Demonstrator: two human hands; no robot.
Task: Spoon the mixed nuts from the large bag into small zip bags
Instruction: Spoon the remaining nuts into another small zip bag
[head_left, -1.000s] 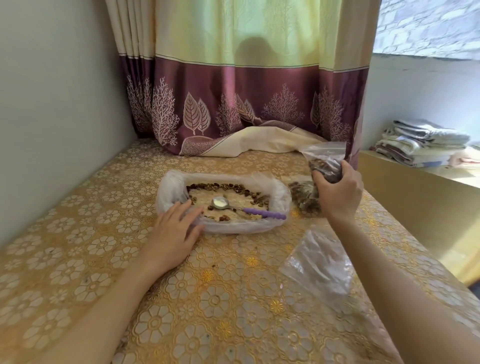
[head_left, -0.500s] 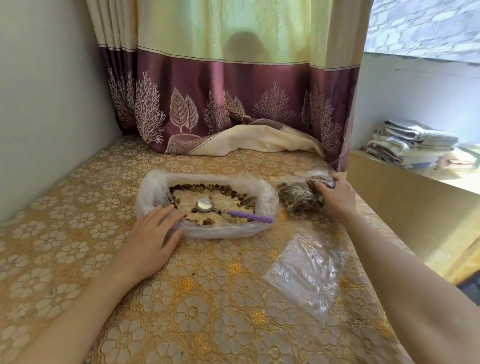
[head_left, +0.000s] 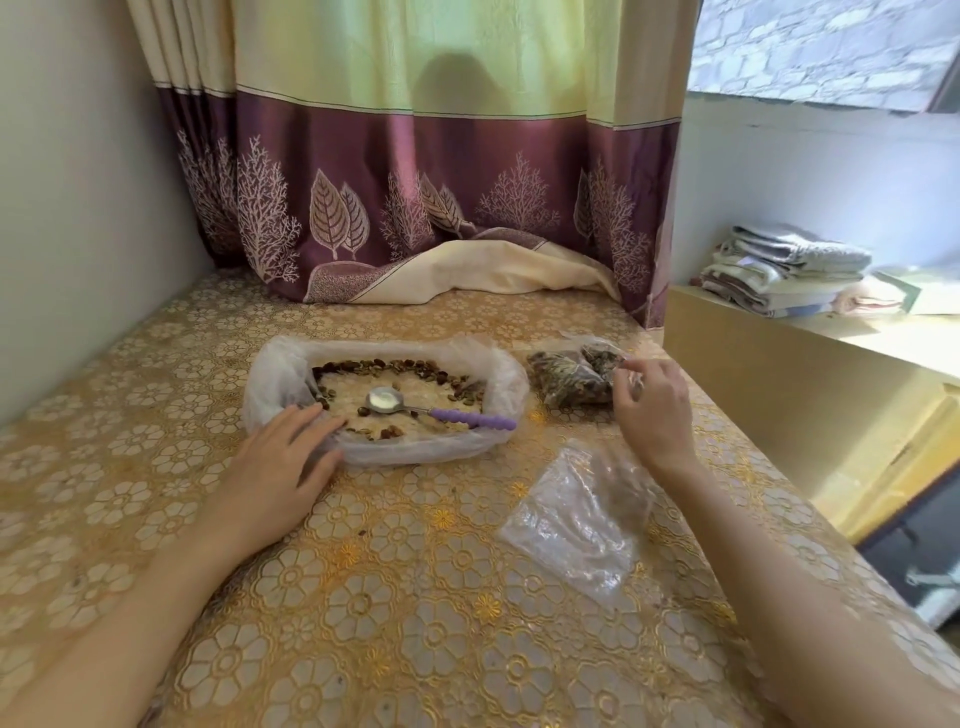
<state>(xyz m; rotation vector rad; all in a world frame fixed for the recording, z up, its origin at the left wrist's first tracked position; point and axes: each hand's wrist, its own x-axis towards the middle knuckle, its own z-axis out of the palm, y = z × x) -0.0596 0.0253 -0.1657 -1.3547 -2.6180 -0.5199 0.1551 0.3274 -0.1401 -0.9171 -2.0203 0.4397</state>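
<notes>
My left hand (head_left: 280, 462) lies flat and open against the near left edge of the large clear plastic bag of mixed nuts (head_left: 387, 400), where the purple-handled metal spoon (head_left: 441, 413) rests. My right hand (head_left: 654, 410), fingers loose and holding nothing, is just beside the filled small zip bags (head_left: 571, 376). An empty clear zip bag (head_left: 576, 519) lies nearer on the gold flowered tablecloth (head_left: 363, 597).

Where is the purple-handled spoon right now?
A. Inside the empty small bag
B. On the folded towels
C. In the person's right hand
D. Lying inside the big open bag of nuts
D: the spoon lies in the large bag, neither hand gripping it.
</notes>
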